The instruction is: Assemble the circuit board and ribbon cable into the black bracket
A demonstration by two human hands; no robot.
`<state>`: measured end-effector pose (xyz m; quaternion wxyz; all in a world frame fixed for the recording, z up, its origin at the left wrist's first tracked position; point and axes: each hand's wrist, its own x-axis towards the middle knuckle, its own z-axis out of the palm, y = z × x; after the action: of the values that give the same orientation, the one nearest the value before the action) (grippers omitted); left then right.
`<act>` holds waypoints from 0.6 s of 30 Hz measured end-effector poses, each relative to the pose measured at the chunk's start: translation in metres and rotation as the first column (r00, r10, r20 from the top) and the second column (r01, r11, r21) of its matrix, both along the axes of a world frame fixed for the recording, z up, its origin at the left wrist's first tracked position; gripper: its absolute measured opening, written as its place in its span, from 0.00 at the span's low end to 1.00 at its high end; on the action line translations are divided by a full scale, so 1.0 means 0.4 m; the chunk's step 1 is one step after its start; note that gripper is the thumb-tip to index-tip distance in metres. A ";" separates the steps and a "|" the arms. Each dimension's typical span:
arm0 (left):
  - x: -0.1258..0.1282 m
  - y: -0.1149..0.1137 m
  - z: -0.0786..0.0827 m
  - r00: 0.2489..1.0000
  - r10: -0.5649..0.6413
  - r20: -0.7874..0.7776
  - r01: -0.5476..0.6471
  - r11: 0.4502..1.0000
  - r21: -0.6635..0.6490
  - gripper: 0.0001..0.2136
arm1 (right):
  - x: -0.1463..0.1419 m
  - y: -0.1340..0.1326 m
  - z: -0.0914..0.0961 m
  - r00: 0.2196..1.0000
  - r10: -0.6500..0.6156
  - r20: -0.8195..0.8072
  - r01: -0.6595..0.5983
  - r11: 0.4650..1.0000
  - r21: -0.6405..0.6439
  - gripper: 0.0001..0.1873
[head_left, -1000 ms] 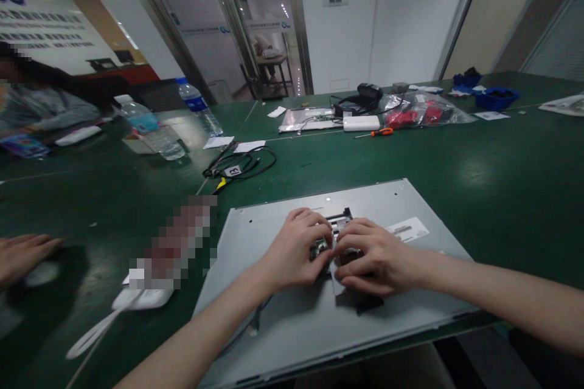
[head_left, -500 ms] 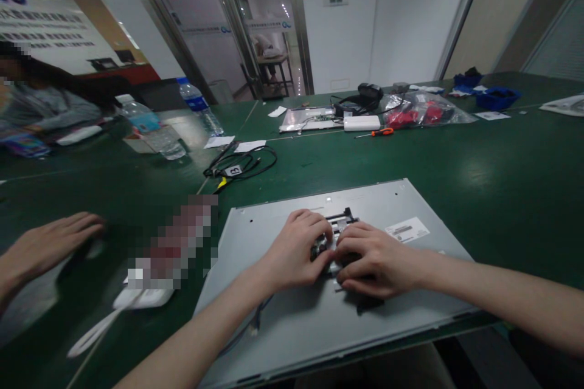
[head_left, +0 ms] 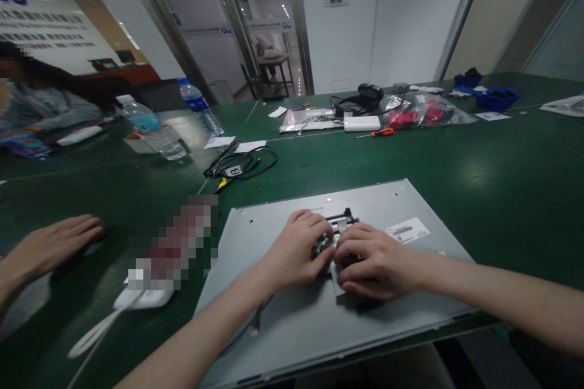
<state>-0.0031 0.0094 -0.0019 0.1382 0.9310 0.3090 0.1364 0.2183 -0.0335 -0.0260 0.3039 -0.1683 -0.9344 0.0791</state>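
Note:
A grey metal monitor back panel lies flat on the green table in front of me. At its middle sits a small circuit board by a black bracket. My left hand is curled with its fingertips pinching the board's left side. My right hand is curled too, fingers pressed on the board's right side and covering most of it. A white label is stuck on the panel to the right of my hands.
Another person's hand rests flat on the table at far left. A white adapter with cord, a coiled black cable, water bottles, an orange screwdriver, red parts in a bag and blue trays lie around.
The other person's hand at far left slid rightward onto the table and now lies still. My two hands stayed on the board with only slight finger shifts.

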 end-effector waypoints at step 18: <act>-0.137 0.028 0.161 0.965 0.263 -0.004 -0.260 0.957 0.131 0.16 | 0.058 -0.094 0.132 0.965 -0.217 -0.149 0.215 0.976 -0.029 0.06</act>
<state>-0.0578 0.0206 0.0625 0.0550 0.8905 0.4211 0.1634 0.2414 -0.0711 0.0267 0.3799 -0.2645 -0.8841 0.0638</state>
